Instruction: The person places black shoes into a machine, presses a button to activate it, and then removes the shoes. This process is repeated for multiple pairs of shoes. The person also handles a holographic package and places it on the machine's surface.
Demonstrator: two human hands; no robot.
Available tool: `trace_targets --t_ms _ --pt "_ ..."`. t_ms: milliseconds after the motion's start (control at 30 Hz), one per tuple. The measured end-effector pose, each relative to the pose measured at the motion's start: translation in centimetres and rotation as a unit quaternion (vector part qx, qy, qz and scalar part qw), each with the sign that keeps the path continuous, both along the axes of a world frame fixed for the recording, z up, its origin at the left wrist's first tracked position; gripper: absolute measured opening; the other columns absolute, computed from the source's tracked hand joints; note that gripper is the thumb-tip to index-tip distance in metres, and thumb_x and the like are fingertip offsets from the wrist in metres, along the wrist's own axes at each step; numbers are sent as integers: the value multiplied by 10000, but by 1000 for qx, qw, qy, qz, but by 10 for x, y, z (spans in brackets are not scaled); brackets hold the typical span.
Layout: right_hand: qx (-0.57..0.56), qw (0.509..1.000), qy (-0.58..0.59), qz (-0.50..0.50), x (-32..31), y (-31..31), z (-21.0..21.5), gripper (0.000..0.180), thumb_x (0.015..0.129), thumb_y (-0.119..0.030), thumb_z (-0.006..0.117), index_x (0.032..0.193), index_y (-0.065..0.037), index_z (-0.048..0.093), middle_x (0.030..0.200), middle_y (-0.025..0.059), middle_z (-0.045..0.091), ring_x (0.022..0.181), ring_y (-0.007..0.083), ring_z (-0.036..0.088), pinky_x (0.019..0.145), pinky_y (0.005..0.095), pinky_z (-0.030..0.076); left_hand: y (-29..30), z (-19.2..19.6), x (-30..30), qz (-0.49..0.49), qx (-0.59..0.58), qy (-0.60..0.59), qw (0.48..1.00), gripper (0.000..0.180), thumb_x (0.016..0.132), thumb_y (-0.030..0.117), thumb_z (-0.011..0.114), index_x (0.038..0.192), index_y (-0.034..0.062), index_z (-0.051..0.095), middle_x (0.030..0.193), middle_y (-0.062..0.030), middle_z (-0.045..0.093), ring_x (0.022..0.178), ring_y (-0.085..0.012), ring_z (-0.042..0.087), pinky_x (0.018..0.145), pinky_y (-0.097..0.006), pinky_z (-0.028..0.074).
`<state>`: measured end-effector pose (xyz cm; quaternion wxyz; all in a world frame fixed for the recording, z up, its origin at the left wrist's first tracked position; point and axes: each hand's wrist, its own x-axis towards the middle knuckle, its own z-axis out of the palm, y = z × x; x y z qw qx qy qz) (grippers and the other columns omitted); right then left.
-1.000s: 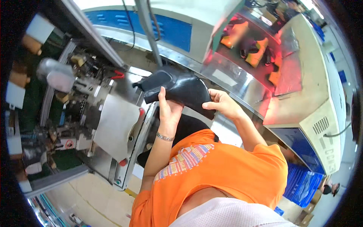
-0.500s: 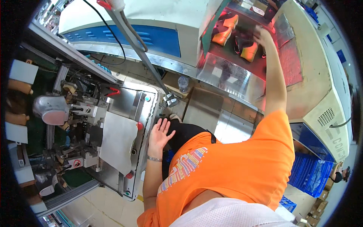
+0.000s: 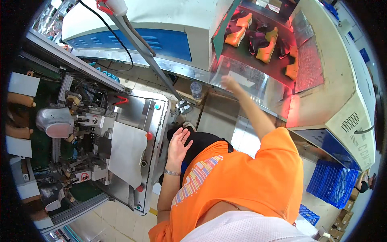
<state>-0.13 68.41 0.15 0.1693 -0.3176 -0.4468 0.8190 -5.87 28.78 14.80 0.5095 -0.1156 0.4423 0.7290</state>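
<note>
My left hand point(image 3: 179, 146) is held up beside my body, near the edge of the machine table on the left. It is empty, with its fingers stretched out. Over the sloping metal plate point(image 3: 258, 82) at the mouth of the red-lit heating tunnel, my right hand point(image 3: 230, 83) is blurred, and its fingers cannot be made out. Several orange and dark shoes lie on the tunnel's dark belt: an orange shoe point(image 3: 241, 30) at left, a yellow-orange shoe point(image 3: 267, 46) in the middle, and another orange shoe point(image 3: 292, 64) by the right wall.
A machine with metal clamps and a shoe-shaped form point(image 3: 55, 121) stands on the left. On its table lie a pale sheet point(image 3: 127, 153) and red buttons point(image 3: 149, 136). A slanting metal pole point(image 3: 151, 60) rises ahead. Below it stands a clear plastic cup point(image 3: 196, 89). Blue crates point(image 3: 332, 183) sit at right.
My right hand has drawn back from above the shoes, leftward and nearer, out of the tunnel. The orange shoe by the right wall now shows. My left hand has shifted slightly.
</note>
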Motion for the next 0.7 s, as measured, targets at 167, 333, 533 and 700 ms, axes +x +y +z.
trace_targets --t_ms 167,333,533,700 --pt "231 953 -119 154 -61 -132 0 320 699 -140 635 988 -18 575 848 100 614 750 162 574 662 297 465 -23 2 3 45 39 -82 995 228 852 160 467 1077 131 497 1085 -32 536 1045 -164 473 899 -435 360" --pt "338 935 29 103 -158 -200 60 286 748 -172 590 975 0 561 871 135 615 798 209 588 714 308 459 -49 14 15 101 123 -138 978 183 863 171 463 1025 133 538 1029 -22 568 1013 -160 503 905 -450 366" --pt "462 883 -78 29 -230 -243 47 234 799 -243 507 956 -79 563 940 109 577 861 277 548 746 371 428 -89 14 25 242 131 -100 956 188 870 172 455 1037 126 528 1005 -27 573 973 -163 526 878 -435 394" --pt "592 797 -117 28 -213 -264 61 183 799 -181 481 943 -137 584 946 61 579 885 256 538 748 368 427 -135 -2 37 385 20 44 922 186 844 149 479 1020 122 532 994 -20 574 959 -146 521 811 -385 409"
